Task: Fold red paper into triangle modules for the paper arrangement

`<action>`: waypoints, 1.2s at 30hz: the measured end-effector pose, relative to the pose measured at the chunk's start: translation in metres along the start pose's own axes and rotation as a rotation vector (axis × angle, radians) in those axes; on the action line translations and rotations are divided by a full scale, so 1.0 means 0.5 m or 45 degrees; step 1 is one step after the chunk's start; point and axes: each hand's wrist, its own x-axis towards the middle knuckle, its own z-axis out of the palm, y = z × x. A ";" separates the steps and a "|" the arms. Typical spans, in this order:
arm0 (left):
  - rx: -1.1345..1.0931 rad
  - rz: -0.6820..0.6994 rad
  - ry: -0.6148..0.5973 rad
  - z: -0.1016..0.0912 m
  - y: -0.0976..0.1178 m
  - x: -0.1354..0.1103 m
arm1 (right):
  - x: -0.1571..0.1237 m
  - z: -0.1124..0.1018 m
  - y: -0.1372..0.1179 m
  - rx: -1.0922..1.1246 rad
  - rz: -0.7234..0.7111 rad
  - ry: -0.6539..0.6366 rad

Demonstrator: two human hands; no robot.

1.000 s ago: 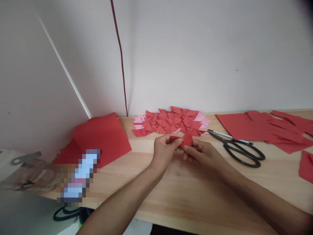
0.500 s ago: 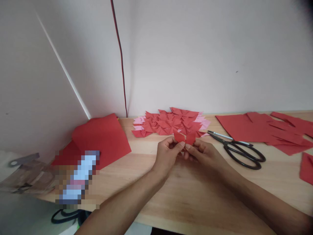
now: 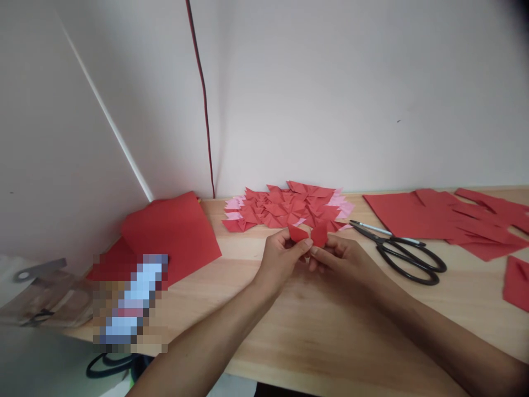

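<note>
A small folded red paper piece (image 3: 309,234) is pinched between both my hands, just above the wooden table (image 3: 314,325). My left hand (image 3: 281,259) grips its left part with thumb and fingers closed. My right hand (image 3: 345,259) pinches its right part, fingers curled. Just behind them a pile of folded red and pink paper shapes (image 3: 289,207) lies against the wall.
Black scissors (image 3: 399,251) lie to the right of my hands. Cut red paper sheets (image 3: 446,220) spread at the far right, with another scrap (image 3: 516,284) at the edge. A large red sheet (image 3: 169,237) lies at the left, with a blurred-out item (image 3: 132,300) near the table's corner.
The paper piece has been turned and opened upward into two upright flaps. Both hands stayed close together and shifted slightly toward the pile.
</note>
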 end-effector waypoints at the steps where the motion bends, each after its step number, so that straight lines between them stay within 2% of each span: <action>1: 0.039 0.017 0.052 0.000 -0.001 -0.001 | 0.001 0.001 0.001 0.003 -0.003 -0.012; 6: 0.235 0.135 0.226 0.003 -0.007 -0.002 | 0.003 0.004 0.005 -0.061 -0.032 -0.020; 8: 0.248 0.138 0.181 0.002 -0.007 0.000 | 0.002 0.002 0.005 -0.084 -0.070 -0.016; 11: 0.135 0.049 -0.012 -0.001 -0.005 0.004 | 0.001 -0.003 0.006 -0.072 -0.132 -0.036; 13: 0.080 0.000 -0.037 -0.004 -0.004 0.004 | 0.002 -0.006 0.010 -0.080 -0.129 -0.075; 16: 0.062 -0.040 0.098 -0.007 -0.006 0.004 | 0.005 -0.007 0.016 -0.110 -0.060 -0.136; 19: 0.072 -0.038 0.178 -0.008 -0.010 0.005 | 0.008 -0.004 0.016 -0.079 0.004 -0.127; 23: 0.088 0.037 0.257 -0.005 -0.012 0.008 | 0.009 0.003 0.008 -0.080 -0.075 -0.056; 27: 0.082 0.067 0.258 -0.003 -0.012 0.007 | 0.008 0.003 0.005 -0.192 -0.214 -0.039; 34: 0.017 -0.121 0.250 -0.006 -0.006 0.006 | 0.006 -0.005 0.004 -0.240 -0.222 -0.085; 36: 0.005 -0.129 0.264 -0.007 -0.005 0.008 | 0.006 -0.004 0.004 -0.202 -0.207 -0.092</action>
